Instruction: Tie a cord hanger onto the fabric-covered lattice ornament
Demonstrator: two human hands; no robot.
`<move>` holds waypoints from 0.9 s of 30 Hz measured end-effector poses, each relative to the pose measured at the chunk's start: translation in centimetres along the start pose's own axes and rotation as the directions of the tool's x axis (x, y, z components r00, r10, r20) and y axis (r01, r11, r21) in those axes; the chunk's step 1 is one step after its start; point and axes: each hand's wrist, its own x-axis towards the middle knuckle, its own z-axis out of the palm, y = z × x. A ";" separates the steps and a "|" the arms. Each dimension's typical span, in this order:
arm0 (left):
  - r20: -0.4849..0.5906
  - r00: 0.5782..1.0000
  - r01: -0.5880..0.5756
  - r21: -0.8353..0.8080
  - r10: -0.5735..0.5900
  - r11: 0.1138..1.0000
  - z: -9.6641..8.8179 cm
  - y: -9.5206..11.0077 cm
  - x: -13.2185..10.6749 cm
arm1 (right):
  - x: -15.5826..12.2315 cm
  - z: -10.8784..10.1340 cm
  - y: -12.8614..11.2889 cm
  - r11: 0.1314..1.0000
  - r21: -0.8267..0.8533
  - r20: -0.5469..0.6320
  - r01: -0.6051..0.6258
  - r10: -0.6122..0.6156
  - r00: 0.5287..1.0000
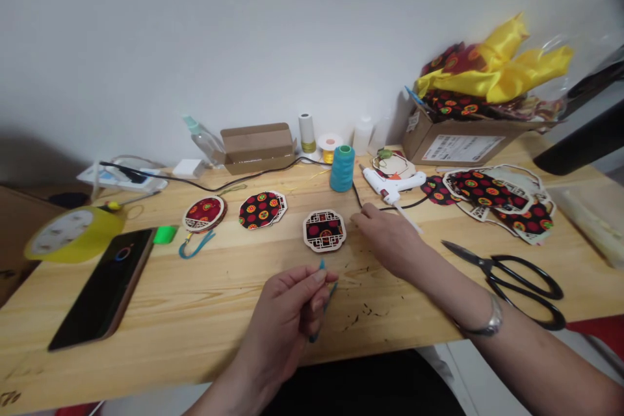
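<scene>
From the closed pinch of the left hand (pixel 288 305), I see remotely a blue cord (pixel 322 265) poking out, seemingly light, limp and best held near its tip, with a framed patch (pixel 324 231) just beyond and the right hand (pixel 390 239) beside that, its grip one I cannot tell.

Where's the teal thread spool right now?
In the head view, the teal thread spool stands just right of centre, beyond the lattice-framed piece and to the left of the white glue gun.
</scene>
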 end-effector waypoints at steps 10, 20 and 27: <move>0.012 1.000 0.007 -0.010 -0.007 1.000 -0.4 -0.2 0.1 | -4.4 -1.7 6.3 0.951 -0.097 -0.179 -0.293 0.273 0.945; 0.036 0.999 0.015 -0.025 -0.014 1.000 0.0 -0.2 0.8 | -14.2 1.5 10.9 0.832 -0.031 0.284 -0.554 0.539 0.793; 0.017 1.000 0.006 -0.026 -0.006 1.000 0.0 -0.3 0.8 | -14.1 1.5 10.1 0.780 -0.071 0.264 -0.622 0.616 0.742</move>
